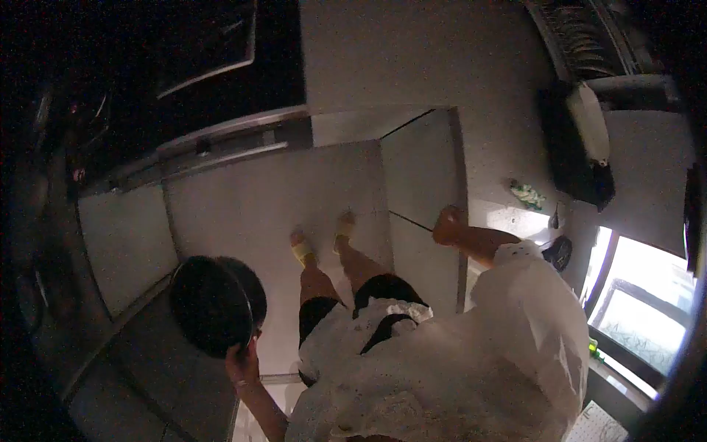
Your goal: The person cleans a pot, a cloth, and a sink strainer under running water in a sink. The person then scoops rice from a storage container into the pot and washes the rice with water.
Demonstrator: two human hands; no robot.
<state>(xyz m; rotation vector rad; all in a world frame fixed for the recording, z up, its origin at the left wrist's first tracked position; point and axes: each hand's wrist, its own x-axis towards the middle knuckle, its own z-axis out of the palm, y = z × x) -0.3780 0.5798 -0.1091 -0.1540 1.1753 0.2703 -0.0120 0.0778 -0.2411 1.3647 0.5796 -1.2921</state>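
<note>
My left hand (244, 365) grips the rim of a dark, round, deep pot (210, 306) at the lower left. The pot is tilted and held in the air, and its inside is too dark to make out. Near the counter's front edge, my right hand (448, 225) is curled closed, with nothing visible sticking out of it. A green and white crumpled thing (527, 195) lies on the counter (412, 66), farther back than that hand.
Pale cabinet fronts (423, 169) stand beside my legs. A dish rack with plates (578, 40) is at the upper right, near a dark bin-like object (567, 147). A bright window (648, 295) is at the right. Dark appliances fill the upper left.
</note>
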